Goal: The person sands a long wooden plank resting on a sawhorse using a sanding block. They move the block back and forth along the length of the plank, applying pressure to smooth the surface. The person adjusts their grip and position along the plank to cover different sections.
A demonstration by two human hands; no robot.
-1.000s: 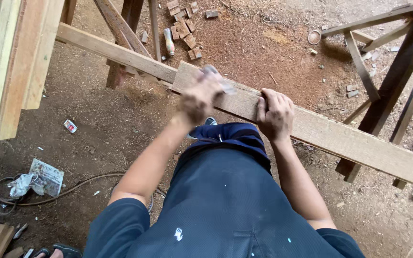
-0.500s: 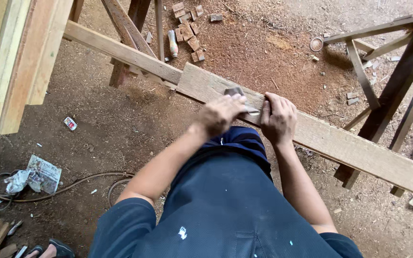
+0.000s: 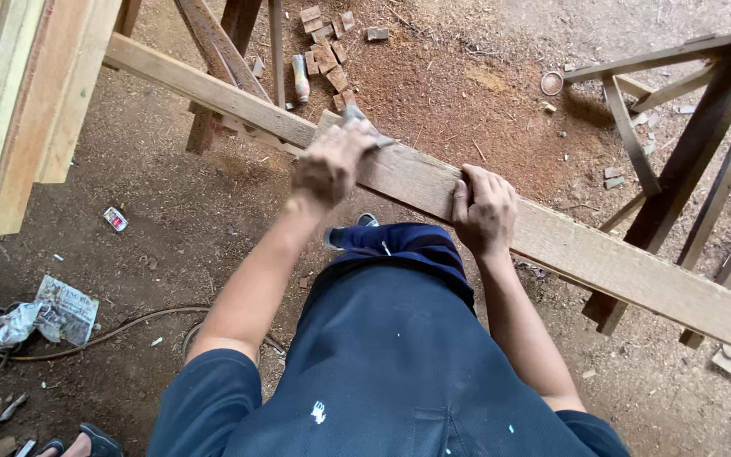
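Looking down through the head view, I see my left hand (image 3: 329,167) closed around a small grey tool (image 3: 364,127), pressed against the top face of a long wooden plank (image 3: 602,254). The hand is motion-blurred, so I cannot tell what kind of tool it is. My right hand (image 3: 484,211) lies on the same plank, just beside my left, fingers (image 3: 501,184) curled over the far edge and the thumb on the near edge, clamping the board. It holds nothing else.

The plank runs diagonally from the upper middle of the view down to the right edge. A second, narrower board (image 3: 205,85) continues the same line toward the upper left. Dark wooden trestle legs (image 3: 213,51) stand under that board, and a dark timber frame (image 3: 704,127) stands at the right.

My dark blue trousers (image 3: 399,355) fill the lower middle of the view, flecked with small white spots.

Packages and litter on the dirt floor (image 3: 171,245):
- A small rectangular packet (image 3: 116,219), red and white, lies left of centre, well apart from the plank.
- A crumpled sheet of printed paper (image 3: 65,309), white and grey, lies at the lower left, beside a thin cable (image 3: 129,326).
- A slim bottle (image 3: 300,78) lies near the top, next to a scatter of small wooden offcuts (image 3: 327,42).
- A small ring (image 3: 552,83) lies at the upper right.
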